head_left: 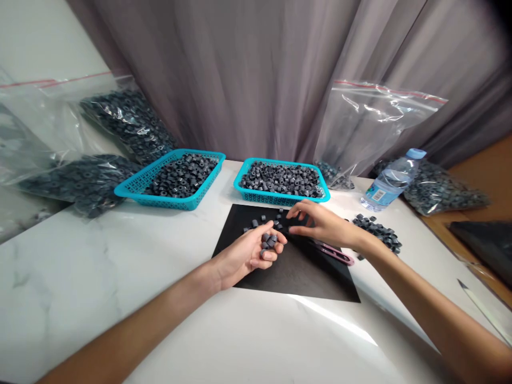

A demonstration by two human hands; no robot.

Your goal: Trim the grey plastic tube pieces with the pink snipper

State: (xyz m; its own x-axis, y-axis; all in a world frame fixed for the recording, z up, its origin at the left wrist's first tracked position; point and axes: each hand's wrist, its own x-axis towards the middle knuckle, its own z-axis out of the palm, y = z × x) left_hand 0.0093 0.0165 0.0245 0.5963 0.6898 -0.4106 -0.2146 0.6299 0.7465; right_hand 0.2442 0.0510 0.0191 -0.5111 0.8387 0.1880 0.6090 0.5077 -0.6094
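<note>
My left hand (244,255) is turned palm up above the black mat (300,274), its fingers curled round several small dark grey ring-shaped pieces (269,241). Just to the right, my right hand (320,221) is held palm down with thumb and fingers apart; I see nothing between them. Loose grey pieces (255,223) lie scattered on the far part of the mat, some partly hidden behind my hands. Beneath my right wrist, a pink-handled tool, perhaps a utility knife (338,256), lies across the mat's right edge.
Two turquoise baskets (192,202) (280,200) of grey pieces stand behind the mat. A heap of pieces (378,233) and a water bottle (392,181) are at right. Zip bags (128,120) (364,122) flank the baskets. A pale pointed object (480,306) lies far right.
</note>
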